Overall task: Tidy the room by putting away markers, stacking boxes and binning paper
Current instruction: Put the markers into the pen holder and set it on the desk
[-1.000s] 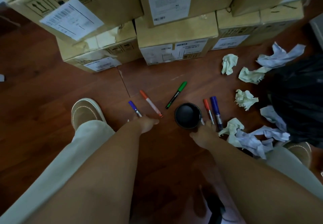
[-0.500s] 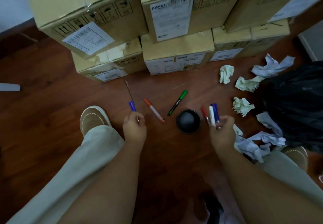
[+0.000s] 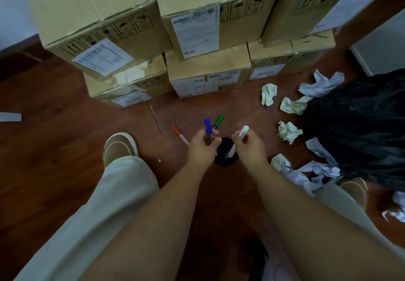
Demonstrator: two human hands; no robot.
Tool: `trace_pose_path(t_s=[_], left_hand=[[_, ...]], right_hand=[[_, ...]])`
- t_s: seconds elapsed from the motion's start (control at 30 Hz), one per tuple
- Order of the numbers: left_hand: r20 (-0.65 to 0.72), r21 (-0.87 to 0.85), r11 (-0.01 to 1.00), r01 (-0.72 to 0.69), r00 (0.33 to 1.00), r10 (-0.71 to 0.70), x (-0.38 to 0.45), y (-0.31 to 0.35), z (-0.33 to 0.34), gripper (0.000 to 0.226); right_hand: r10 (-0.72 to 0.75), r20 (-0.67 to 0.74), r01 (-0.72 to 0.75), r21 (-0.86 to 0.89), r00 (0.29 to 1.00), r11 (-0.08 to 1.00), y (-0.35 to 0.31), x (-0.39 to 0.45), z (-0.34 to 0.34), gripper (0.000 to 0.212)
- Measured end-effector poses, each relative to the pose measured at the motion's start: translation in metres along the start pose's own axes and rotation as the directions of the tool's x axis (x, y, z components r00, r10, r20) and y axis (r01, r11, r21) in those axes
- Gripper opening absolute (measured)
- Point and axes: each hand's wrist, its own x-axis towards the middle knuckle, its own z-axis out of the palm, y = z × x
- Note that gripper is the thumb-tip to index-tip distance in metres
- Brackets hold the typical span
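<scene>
Two hands over the black cup (image 3: pixel 225 160): left hand (image 3: pixel 202 147) gripping blue marker (image 3: pixel 208 126), right hand (image 3: pixel 249 147) gripping white-capped marker (image 3: pixel 242 132); hasty drop could tip cup.

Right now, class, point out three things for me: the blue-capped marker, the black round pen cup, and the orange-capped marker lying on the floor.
Blue-capped marker (image 3: pixel 208 125), head view, on its blue cap.
Black round pen cup (image 3: pixel 225 162), head view, on its near rim.
Orange-capped marker (image 3: pixel 180 134), head view, on the middle of its barrel.
</scene>
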Motion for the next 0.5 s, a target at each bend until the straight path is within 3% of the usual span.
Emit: trace_pose_path(t_s=[0.2, 0.3, 0.37, 0.5], left_hand=[[0.102, 0.159, 0.987, 0.001, 0.995, -0.018, 0.013, -0.013, 0.001, 0.028], [0.138, 0.005, 0.994, 0.106, 0.985, -0.105, 0.015, -0.008, 0.000, 0.037], [0.114, -0.101, 0.982, 0.162, 0.982, -0.150, 0.019, -0.006, -0.003, 0.038], [-0.012, 0.075, 0.977, 0.200, 0.980, -0.200, 0.045, -0.022, -0.006, 0.035]], right_hand=[[0.010, -0.059, 0.005, 0.246, 0.998, 0.969, 0.024, 0.009, 0.003, 0.035], [0.139, -0.152, -0.067, 0.402, 0.979, 0.913, 0.025, 0.020, -0.004, 0.032], [0.185, -0.195, -0.129, 0.267, 0.963, 0.955, 0.033, 0.031, -0.012, 0.029], [0.173, -0.037, -0.177, -0.171, 0.984, 0.969, 0.062, 0.052, -0.015, 0.023]])
